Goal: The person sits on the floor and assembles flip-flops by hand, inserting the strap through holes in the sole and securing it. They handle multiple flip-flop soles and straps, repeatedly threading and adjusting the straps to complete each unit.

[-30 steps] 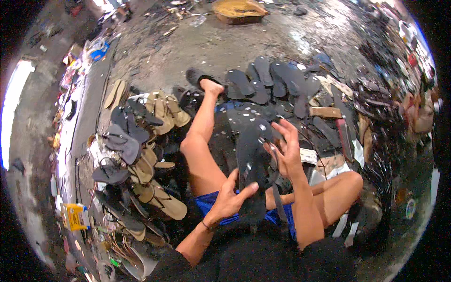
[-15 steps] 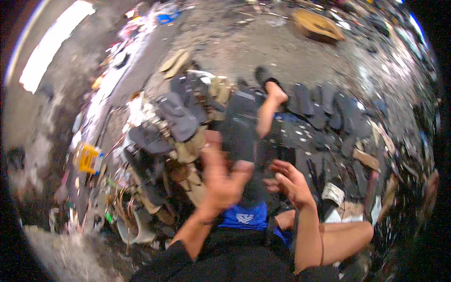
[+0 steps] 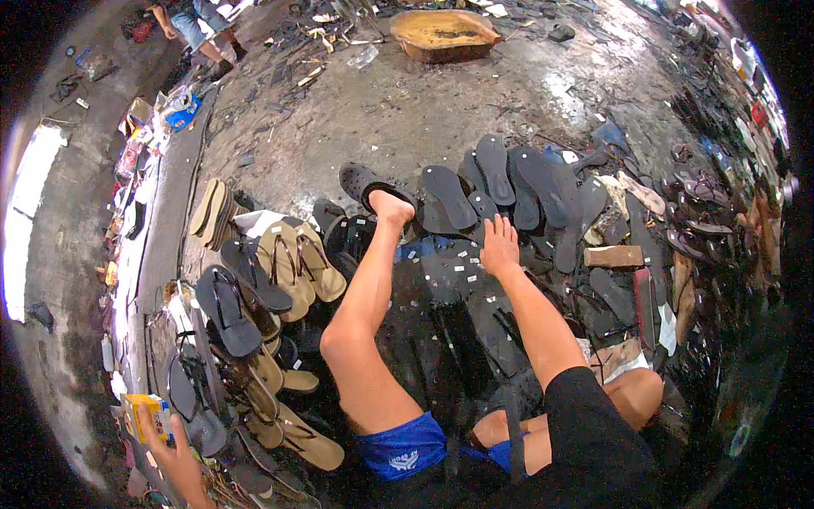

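My right hand (image 3: 500, 246) reaches forward, palm down with fingers stretched out, at the near end of a row of dark grey shoe soles. Closest to its fingertips is a small sole (image 3: 482, 206), though contact cannot be made out. Beside that lie a wide pair of soles (image 3: 448, 198), an upright-pointing sole (image 3: 495, 170) and a long sole (image 3: 540, 187). Far off at the lower left, my left hand (image 3: 176, 458) has its fingers and thumb apart, in front of a yellow box (image 3: 138, 409). Near it rests a dark flip-flop (image 3: 193, 403).
Beige flip-flops (image 3: 288, 267) and dark flip-flops (image 3: 227, 312) are heaped left of my bent left leg (image 3: 365, 322). A wooden block (image 3: 614, 256) and a red-edged bar (image 3: 645, 307) lie right. Ahead stands a yellow-brown basin (image 3: 443, 34). Another person's legs (image 3: 208, 38) show far left.
My hands have parted from above my lap: the left went down-left, the right forward to the soles. A dark flat piece over my left leg no longer shows there. The view has turned right.
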Motion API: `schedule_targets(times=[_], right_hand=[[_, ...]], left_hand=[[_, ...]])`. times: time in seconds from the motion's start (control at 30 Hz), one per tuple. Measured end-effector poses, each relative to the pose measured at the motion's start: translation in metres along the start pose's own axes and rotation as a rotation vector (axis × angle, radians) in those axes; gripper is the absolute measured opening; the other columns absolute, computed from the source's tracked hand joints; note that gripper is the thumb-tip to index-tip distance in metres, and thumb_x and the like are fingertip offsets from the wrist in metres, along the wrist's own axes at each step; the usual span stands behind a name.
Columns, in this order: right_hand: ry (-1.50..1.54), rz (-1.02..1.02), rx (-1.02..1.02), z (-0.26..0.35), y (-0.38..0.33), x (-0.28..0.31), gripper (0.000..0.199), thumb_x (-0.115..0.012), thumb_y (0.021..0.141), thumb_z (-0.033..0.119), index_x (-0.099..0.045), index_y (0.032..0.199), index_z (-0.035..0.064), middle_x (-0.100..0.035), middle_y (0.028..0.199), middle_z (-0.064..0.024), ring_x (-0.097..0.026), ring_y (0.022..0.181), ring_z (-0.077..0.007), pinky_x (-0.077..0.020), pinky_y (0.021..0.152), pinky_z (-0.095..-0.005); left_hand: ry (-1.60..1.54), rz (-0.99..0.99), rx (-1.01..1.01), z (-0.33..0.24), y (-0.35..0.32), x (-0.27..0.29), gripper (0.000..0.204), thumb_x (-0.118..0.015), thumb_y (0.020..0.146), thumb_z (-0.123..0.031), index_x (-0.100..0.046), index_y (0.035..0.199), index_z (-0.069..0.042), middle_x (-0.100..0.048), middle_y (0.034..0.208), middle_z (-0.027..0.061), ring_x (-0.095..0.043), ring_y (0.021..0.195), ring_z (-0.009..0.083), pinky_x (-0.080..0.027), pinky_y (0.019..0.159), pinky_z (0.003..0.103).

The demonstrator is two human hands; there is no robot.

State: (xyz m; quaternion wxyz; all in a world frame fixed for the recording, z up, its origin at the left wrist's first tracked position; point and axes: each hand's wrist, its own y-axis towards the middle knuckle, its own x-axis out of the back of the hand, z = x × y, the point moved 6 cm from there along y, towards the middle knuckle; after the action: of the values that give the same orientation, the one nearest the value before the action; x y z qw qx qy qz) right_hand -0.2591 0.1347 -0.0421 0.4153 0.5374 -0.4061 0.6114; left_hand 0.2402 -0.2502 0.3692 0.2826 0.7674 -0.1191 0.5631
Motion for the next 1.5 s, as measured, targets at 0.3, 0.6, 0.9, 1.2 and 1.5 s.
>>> schedule_targets(times=[0.3, 0.6, 0.9, 1.2, 1.5], right_hand=[[0.259, 0.2, -0.291, -0.027, -0.057, -0.019, 0.115, -0.083, 0.072, 0.028, -0.007, 0.155, 0.0053, -0.041, 0.143, -0.0264, -0.049, 0.122, -0.041, -0.0381, 0.103, -0.0539], [1.254, 0.027, 0.117, 0.099, -0.258, 0.106, 0.084, -0.08, 0.072, 0.023, -0.038, 0.141, 0.0012, -0.045, 0.139, -0.0201, -0.044, 0.13, -0.0351, -0.0344, 0.111, -0.0446], [0.199, 0.483, -0.406, -0.074, -0.234, -0.028, 0.026, -0.062, 0.088, 0.019, -0.063, 0.108, 0.0013, -0.063, 0.109, -0.0246, -0.063, 0.099, -0.0391, -0.0511, 0.089, -0.0474], [1.08, 0.019, -0.49, -0.04, -0.211, 0.012, 0.026, -0.054, 0.097, 0.014, -0.056, 0.117, -0.0018, -0.064, 0.097, -0.0107, -0.066, 0.079, -0.0199, -0.0527, 0.068, -0.0364], [2.149, 0.124, -0.706, -0.024, -0.239, 0.086, 0.031, -0.064, 0.095, 0.008, -0.057, 0.123, -0.0018, -0.066, 0.099, -0.0064, -0.065, 0.087, -0.0169, -0.0547, 0.072, -0.0338]], left_hand=[[-0.53, 0.344, -0.324, -0.19, -0.085, -0.124, 0.049, -0.068, 0.087, -0.012, -0.052, 0.13, 0.004, -0.057, 0.13, 0.018, -0.053, 0.121, 0.0314, -0.039, 0.106, 0.04], [-0.862, 0.596, -0.219, -0.266, -0.126, -0.224, 0.074, -0.07, 0.088, -0.011, -0.029, 0.147, 0.004, -0.041, 0.146, 0.0219, -0.044, 0.133, 0.0304, -0.038, 0.109, 0.039], [-0.352, 0.642, -0.207, -0.108, -0.178, -0.188, 0.078, -0.072, 0.088, -0.021, -0.029, 0.15, -0.001, -0.044, 0.142, 0.0236, -0.043, 0.132, 0.0378, -0.037, 0.109, 0.044], [-0.855, 0.68, -0.444, -0.294, -0.159, -0.325, 0.028, -0.062, 0.093, -0.016, -0.064, 0.115, 0.002, -0.071, 0.102, 0.0207, -0.071, 0.089, 0.0282, -0.054, 0.082, 0.035], [-0.516, 0.782, -0.236, -0.306, -0.2, -0.507, 0.032, -0.071, 0.081, -0.019, -0.063, 0.108, -0.005, -0.07, 0.102, 0.0157, -0.068, 0.09, 0.0371, -0.053, 0.083, 0.047]])
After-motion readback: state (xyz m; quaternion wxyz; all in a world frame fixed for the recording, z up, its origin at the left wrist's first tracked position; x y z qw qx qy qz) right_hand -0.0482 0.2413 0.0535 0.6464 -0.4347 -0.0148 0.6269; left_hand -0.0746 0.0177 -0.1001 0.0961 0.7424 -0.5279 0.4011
